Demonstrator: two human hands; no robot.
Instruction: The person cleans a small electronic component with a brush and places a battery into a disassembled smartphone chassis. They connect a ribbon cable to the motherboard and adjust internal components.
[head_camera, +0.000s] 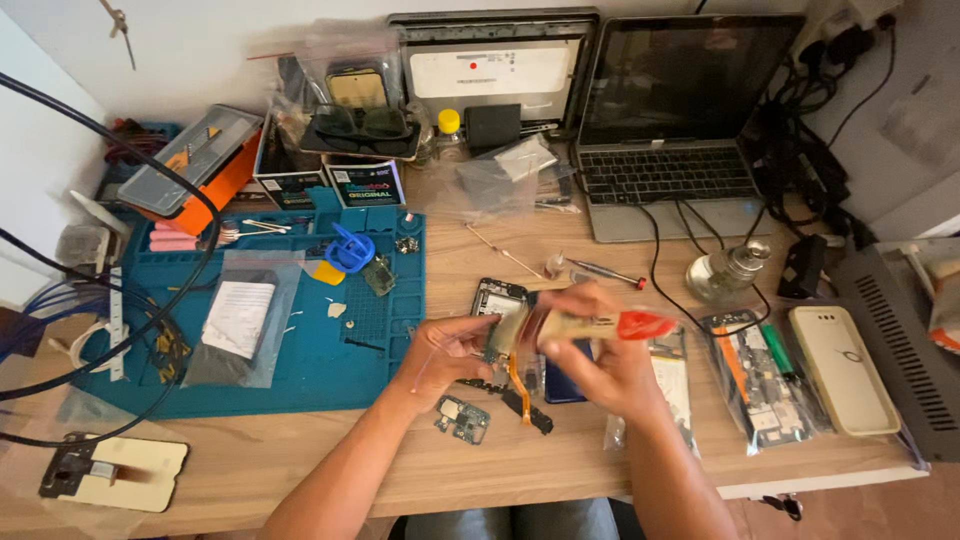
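while the left hand (452, 350) pinches a small phone part with an orange flex cable (517, 372), the right hand (600, 355) grips a red-tipped tool (600, 325), fingers closed, above the wooden desk (300, 450).

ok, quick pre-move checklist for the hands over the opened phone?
1. Left hand grips the small part with the orange flex ribbon: ok.
2. Right hand holds the red-tipped tool: ok, though blurred.
3. Tool tip touching the part: cannot tell, motion blur.
4. Opened phone lies flat on the wooden table, behind the hands: ok.
5. Loose circuit board sits apart from both hands: ok.
6. Screwdriver lies beyond the hands, not under them: ok.
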